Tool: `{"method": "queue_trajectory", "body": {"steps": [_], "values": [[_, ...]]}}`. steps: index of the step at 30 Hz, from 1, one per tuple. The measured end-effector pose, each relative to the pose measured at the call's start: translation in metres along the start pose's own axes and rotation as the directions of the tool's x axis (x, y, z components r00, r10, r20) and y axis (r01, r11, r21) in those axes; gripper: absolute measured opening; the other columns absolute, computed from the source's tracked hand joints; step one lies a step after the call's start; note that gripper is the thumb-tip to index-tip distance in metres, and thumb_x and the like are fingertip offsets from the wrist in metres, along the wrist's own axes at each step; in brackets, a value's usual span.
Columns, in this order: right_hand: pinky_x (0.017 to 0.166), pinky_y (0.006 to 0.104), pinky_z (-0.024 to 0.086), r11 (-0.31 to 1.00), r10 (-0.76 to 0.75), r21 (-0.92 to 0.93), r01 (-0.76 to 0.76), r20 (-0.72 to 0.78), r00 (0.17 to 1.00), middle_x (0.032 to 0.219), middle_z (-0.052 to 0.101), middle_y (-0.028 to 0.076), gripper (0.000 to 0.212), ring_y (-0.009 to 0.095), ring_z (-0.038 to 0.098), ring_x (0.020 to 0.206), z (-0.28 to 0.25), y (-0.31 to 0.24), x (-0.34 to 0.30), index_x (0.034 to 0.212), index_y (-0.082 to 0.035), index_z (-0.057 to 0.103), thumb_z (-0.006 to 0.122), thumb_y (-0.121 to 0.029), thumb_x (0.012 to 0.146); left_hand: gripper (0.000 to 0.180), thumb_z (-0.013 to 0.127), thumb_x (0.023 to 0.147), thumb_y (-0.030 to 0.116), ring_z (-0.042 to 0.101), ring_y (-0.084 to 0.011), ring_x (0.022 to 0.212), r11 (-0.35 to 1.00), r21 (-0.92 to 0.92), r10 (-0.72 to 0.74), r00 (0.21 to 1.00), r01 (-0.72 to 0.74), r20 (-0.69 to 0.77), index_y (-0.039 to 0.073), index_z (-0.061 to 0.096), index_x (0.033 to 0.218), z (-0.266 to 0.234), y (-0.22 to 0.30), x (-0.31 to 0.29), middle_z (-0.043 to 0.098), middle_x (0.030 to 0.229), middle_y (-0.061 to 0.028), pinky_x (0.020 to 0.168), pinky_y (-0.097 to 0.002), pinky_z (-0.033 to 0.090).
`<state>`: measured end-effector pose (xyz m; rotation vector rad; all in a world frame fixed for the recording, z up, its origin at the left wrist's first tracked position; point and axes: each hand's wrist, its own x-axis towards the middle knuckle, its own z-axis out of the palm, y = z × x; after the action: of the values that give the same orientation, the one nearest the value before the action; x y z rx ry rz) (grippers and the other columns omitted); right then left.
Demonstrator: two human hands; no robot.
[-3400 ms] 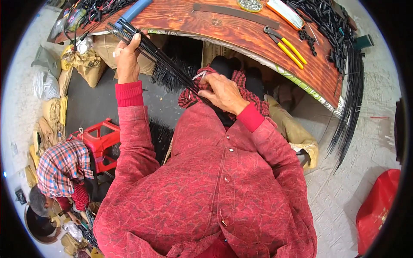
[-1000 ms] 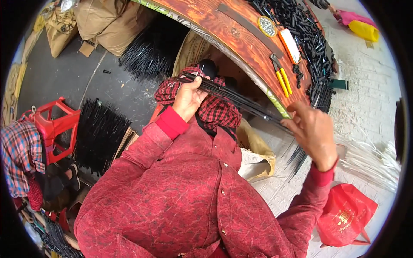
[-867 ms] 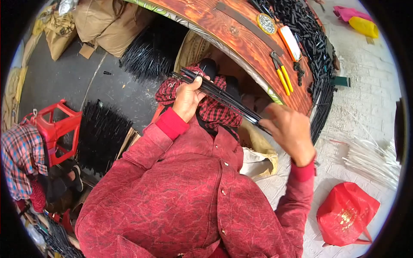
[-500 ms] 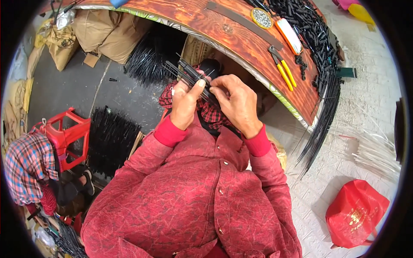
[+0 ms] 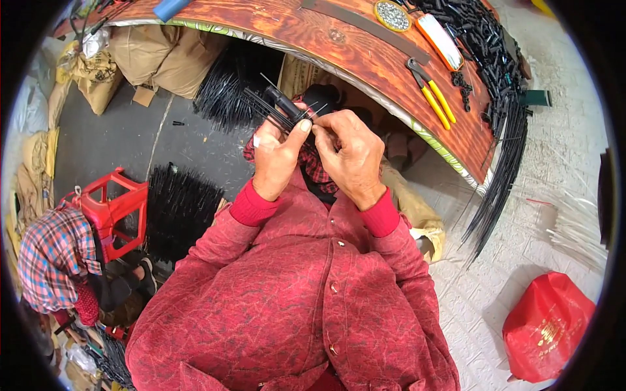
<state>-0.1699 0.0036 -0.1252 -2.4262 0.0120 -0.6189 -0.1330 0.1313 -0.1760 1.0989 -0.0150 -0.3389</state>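
Observation:
My left hand [image 5: 279, 156] is closed around a bundle of thin black rods with a thicker black tube [image 5: 280, 103], much like a folded umbrella frame. Its thumb presses on the near end of the bundle, and the rods point up and to the left. A few thin wires stick out to the right above that thumb. My right hand [image 5: 353, 155] meets the same end, thumb and forefinger pinched together. Whatever small part is between those fingertips is hidden.
A wooden table [image 5: 274, 23] curves across the top, bearing yellow-handled pliers [image 5: 430, 94], a dish of small metal bits [image 5: 393, 15] and a heap of black parts [image 5: 479, 39]. A co-worker in plaid [image 5: 55, 257] is at left by a red stool [image 5: 117, 212]. At lower right lies a red bag [image 5: 549, 326].
My right hand has come slightly left, its fingertips closer to my left thumb. The thin wires now spread out above the thumb. The whole view has shifted a little.

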Motion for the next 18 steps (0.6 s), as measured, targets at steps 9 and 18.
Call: {"method": "queue_trajectory", "body": {"steps": [9, 18], "values": [[0.057, 0.0305, 0.05, 0.994, 0.099, 0.052, -0.1, 0.026, 0.995, 0.078, 0.063, 0.007, 0.014, 0.02, 0.063, 0.061, 0.001, 0.0, -0.003, 0.086, -0.004, 0.062, 0.071, -0.001, 0.076, 0.026, 0.064, 0.092, 0.001, 0.061, -0.0103, 0.096, 1.0, 0.018, -0.024, 1.0, 0.024, 0.013, -0.002, 0.059, 0.117, 0.005, 0.015, -0.003, 0.065, 0.108, -0.0052, 0.086, -0.0253, 0.051], [0.06, 0.0303, 0.05, 0.984, 0.124, 0.129, -0.126, 0.021, 0.992, 0.082, 0.065, 0.009, 0.011, 0.02, 0.065, 0.066, -0.012, -0.006, 0.006, 0.089, -0.002, 0.064, 0.071, -0.002, 0.08, 0.027, 0.066, 0.09, -0.001, 0.061, -0.01, 0.096, 0.999, -0.026, -0.031, 0.998, 0.032, 0.049, -0.001, 0.059, 0.117, 0.01, 0.013, -0.005, 0.065, 0.107, -0.0039, 0.086, -0.0248, 0.051]]}}
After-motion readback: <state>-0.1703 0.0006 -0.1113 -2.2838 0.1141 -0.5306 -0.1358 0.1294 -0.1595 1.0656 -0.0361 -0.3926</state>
